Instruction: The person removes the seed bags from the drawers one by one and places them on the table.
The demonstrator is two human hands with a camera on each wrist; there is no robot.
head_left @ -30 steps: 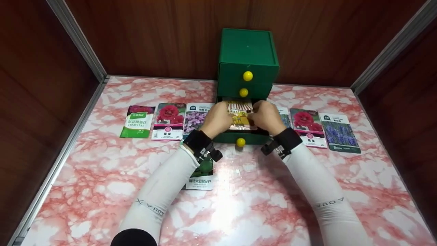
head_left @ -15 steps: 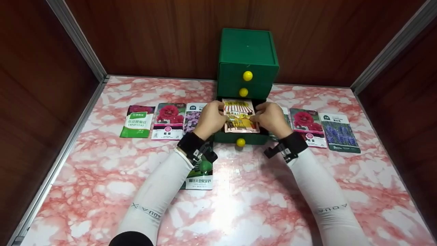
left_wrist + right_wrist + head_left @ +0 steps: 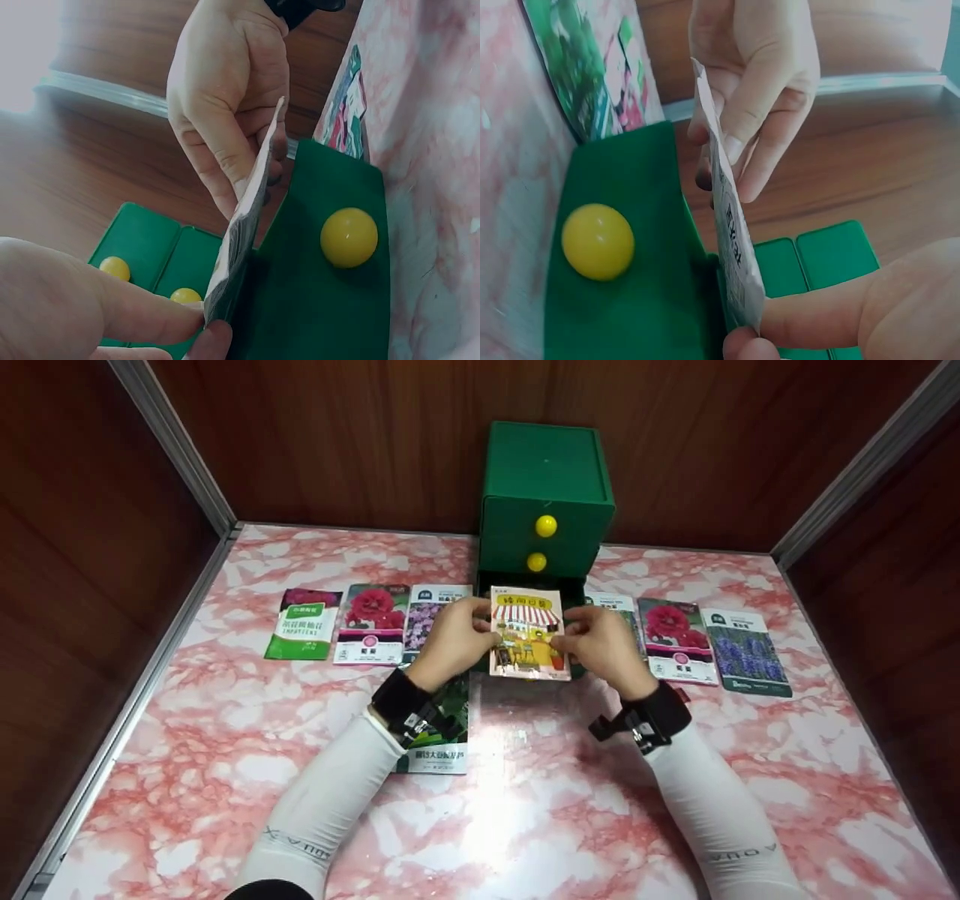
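Note:
A pale pink seed packet (image 3: 529,634) with a drawn shop and striped awning is held over the pulled-out bottom drawer (image 3: 319,300) of a green drawer cabinet (image 3: 547,465). My left hand (image 3: 459,643) pinches its left edge between thumb and fingers. The opposite edge is pinched the same way by my right hand (image 3: 606,646). Both wrist views show the packet nearly edge-on, just above the drawer front with its yellow knob (image 3: 598,241). From the head view the packet covers most of the drawer, so the inside is hidden.
Several flower seed packets lie flat in a row: a green one (image 3: 304,626) at far left, red-flower ones (image 3: 373,622) on both sides, a lavender one (image 3: 746,654) at far right. Another packet (image 3: 439,735) lies in front, partly under my left wrist. Wood panels enclose the marbled table.
Both hands have drawn the pink packet up out of the drawer and toward me. It now overlaps the drawer front and hides that knob in the head view.

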